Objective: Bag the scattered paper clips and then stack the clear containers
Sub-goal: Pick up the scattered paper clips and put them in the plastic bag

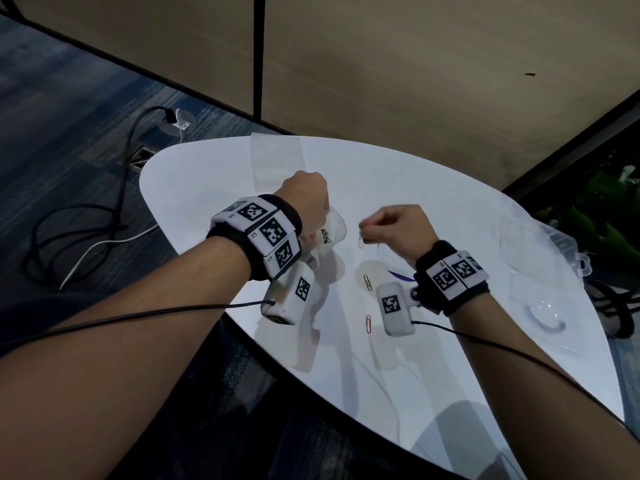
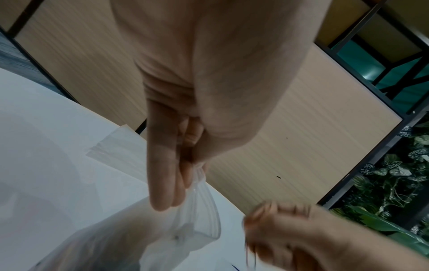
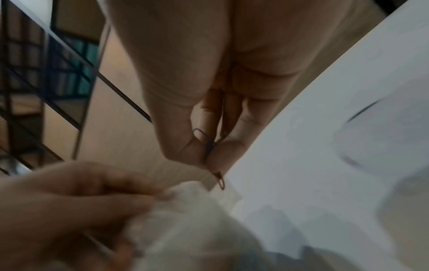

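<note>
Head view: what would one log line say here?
left hand holds bag | right hand pinches paper clips | two clips on table

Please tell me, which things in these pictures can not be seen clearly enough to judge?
- Contents of the plastic bag: left wrist view; cloudy film and the bottom edge hide any count.
- Clips pinched by the right hand: right wrist view; fingers cover them, number unclear.
- Clear containers: head view; transparent on the white table, outlines and count uncertain.
- Bag mouth: head view; the left hand hides it.
</note>
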Tool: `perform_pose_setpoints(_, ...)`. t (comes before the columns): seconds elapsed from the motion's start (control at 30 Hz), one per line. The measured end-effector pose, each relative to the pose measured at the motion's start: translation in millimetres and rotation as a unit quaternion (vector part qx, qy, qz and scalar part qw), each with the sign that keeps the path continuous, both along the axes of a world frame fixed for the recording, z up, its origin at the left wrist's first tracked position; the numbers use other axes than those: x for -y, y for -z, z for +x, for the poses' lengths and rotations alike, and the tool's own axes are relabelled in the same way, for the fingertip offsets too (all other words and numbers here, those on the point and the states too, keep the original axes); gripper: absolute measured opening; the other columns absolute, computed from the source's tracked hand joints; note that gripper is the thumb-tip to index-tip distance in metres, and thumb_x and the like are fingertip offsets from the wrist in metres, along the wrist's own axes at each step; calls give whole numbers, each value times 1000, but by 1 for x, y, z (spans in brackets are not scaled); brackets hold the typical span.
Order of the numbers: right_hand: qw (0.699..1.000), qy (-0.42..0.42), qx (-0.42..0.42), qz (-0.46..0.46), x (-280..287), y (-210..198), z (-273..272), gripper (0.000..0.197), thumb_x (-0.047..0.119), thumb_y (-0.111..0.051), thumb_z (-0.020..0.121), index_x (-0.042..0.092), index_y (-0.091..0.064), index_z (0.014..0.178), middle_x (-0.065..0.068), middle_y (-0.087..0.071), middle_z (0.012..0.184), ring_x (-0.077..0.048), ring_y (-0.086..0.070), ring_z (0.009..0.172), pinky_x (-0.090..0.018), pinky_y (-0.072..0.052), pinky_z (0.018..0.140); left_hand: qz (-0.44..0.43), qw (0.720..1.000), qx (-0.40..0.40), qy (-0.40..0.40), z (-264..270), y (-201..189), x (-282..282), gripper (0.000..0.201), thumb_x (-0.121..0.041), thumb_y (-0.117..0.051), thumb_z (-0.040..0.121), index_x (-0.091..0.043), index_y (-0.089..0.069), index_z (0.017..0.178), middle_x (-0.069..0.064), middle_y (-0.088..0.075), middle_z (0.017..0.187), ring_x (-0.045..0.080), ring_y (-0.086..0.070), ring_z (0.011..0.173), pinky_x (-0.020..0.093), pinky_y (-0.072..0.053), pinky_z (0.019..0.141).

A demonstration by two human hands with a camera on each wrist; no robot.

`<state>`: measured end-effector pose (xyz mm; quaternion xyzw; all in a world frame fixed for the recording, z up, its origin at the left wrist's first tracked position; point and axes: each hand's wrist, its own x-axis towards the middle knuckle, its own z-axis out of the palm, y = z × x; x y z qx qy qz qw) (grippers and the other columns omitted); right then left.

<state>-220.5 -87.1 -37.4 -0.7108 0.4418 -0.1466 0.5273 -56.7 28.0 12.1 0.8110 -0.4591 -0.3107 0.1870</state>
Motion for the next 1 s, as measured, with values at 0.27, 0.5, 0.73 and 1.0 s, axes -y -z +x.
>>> perform_pose_setpoints(0.27,989,-109,-33,-90,-28,-16,31,26,6,-81,73,13,-78,98,2,-77,93,-10,-74,80,-21,-58,78,7,1000,17,6,1,-1,-1,25,1,-62,87,-5,-71,110,17,-74,97,33,-73,93,41,-61,87)
perform_pose_setpoints(0.5,965,-21,-216,-148,-8,51,-36,7,13,-79,77,14,-78,84,1,-73,79,-14,-70,74,-23,-55,81,0,1000,7,5,3,1,1,25,-2,-54,93,-2,-68,113,18,-73,101,33,-72,95,40,-60,89)
perform_pose_setpoints(0.73,830,-363,-253,-340,-40,88,-75,21,0,-56,88,6,-72,100,-7,-62,108,-29,-61,88,-34,-52,75,4,1000,17,14,1,1,2,26,-4,-54,93,-1,-66,115,19,-73,100,33,-73,93,41,-60,89)
perform_pose_setpoints(1.0,868,-307,-279,-272,-56,80,-108,27,35,-71,82,11,-70,95,0,-58,97,-19,-58,78,-32,-51,78,4,1000,23,6,-4,0,4,25,-4,-52,94,-5,-71,109,6,-63,74,34,-72,92,41,-60,89)
